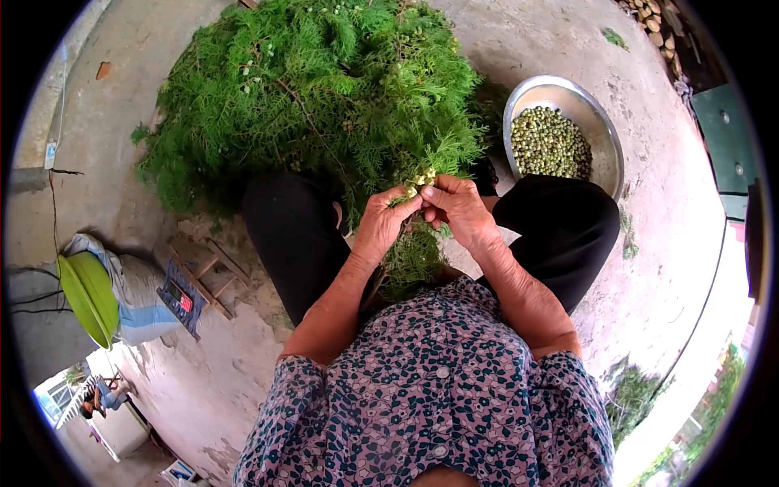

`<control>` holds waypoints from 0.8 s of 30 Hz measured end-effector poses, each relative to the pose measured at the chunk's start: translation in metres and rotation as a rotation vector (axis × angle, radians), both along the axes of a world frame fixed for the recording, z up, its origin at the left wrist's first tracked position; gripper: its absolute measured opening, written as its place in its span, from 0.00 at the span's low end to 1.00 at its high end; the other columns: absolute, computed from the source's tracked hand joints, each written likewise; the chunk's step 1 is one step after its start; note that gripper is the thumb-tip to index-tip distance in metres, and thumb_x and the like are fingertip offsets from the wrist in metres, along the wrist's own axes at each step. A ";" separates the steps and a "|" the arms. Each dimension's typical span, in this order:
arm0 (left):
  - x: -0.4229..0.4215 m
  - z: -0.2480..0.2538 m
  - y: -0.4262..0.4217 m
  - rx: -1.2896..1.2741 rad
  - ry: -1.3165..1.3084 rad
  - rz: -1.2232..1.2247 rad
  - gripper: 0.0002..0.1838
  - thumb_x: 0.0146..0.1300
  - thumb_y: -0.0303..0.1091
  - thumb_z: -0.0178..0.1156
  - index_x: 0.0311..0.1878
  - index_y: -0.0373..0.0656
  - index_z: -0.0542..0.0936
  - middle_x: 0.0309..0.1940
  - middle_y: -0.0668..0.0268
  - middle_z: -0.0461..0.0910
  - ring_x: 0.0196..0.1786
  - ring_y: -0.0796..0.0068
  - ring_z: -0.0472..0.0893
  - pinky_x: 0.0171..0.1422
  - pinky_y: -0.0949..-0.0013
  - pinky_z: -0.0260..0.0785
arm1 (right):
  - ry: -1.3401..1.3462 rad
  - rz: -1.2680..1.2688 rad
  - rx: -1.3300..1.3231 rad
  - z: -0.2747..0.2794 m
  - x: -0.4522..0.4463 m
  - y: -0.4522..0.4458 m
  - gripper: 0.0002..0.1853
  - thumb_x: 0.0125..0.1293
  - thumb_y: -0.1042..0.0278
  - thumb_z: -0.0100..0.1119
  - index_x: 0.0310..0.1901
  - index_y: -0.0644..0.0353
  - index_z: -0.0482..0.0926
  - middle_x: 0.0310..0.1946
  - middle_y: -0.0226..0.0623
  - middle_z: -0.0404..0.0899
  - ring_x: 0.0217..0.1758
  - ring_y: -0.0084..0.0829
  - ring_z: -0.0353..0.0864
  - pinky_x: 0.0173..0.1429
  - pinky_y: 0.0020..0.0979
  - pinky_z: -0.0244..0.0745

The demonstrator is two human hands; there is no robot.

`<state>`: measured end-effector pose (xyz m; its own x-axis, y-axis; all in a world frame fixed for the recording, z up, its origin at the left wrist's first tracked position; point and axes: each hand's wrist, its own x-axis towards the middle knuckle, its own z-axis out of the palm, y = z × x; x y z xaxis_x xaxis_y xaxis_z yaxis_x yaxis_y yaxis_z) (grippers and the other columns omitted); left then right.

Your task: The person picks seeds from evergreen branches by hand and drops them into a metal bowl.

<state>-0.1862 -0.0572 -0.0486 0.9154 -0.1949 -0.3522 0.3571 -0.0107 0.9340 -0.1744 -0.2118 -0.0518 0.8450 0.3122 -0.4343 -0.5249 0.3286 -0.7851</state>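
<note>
In front of my lap, my left hand [380, 226] is closed, with thumb and fingers pinching an evergreen sprig [421, 180] that bears pale green cones. Close against it, my right hand [461, 213] is also closed, its thumb and fingertips on the cones of the same sprig. The fingers partly cover what they pinch. Beyond both hands lies a large heap of cut evergreen branches [316, 97], some with small cones. A metal basin [604, 150] beside my right knee holds many loose green cones [552, 144].
To the left are a small wooden stool [213, 272], a pale sack [142, 288] and a lime-green basin [89, 300]. Stacked firewood [652, 23] and a green cabinet [722, 134] stand at the right. Another person [104, 398] is far off at lower left.
</note>
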 end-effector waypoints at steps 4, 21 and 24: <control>0.002 -0.003 0.002 -0.024 0.045 0.000 0.15 0.55 0.41 0.62 0.35 0.37 0.78 0.26 0.69 0.77 0.26 0.82 0.72 0.27 0.77 0.65 | 0.069 0.007 0.099 -0.005 0.001 -0.003 0.08 0.63 0.70 0.53 0.29 0.64 0.73 0.18 0.29 0.71 0.17 0.18 0.68 0.19 0.19 0.63; 0.002 0.001 0.000 0.067 -0.068 0.023 0.14 0.61 0.41 0.57 0.39 0.39 0.79 0.26 0.74 0.76 0.30 0.84 0.70 0.38 0.78 0.63 | -0.074 -0.112 0.001 0.015 -0.007 0.001 0.11 0.61 0.70 0.56 0.43 0.65 0.71 0.25 0.29 0.72 0.22 0.17 0.72 0.23 0.18 0.67; 0.002 -0.007 0.002 0.087 -0.111 0.021 0.13 0.61 0.40 0.57 0.38 0.38 0.79 0.26 0.73 0.75 0.31 0.83 0.70 0.38 0.77 0.63 | -0.120 -0.107 -0.099 0.008 -0.004 0.006 0.09 0.61 0.68 0.56 0.37 0.65 0.73 0.21 0.26 0.71 0.19 0.15 0.69 0.20 0.17 0.64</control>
<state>-0.1840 -0.0555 -0.0558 0.9532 -0.1488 -0.2630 0.2523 -0.0871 0.9637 -0.1787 -0.2053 -0.0435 0.9187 0.1782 -0.3526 -0.3918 0.2957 -0.8713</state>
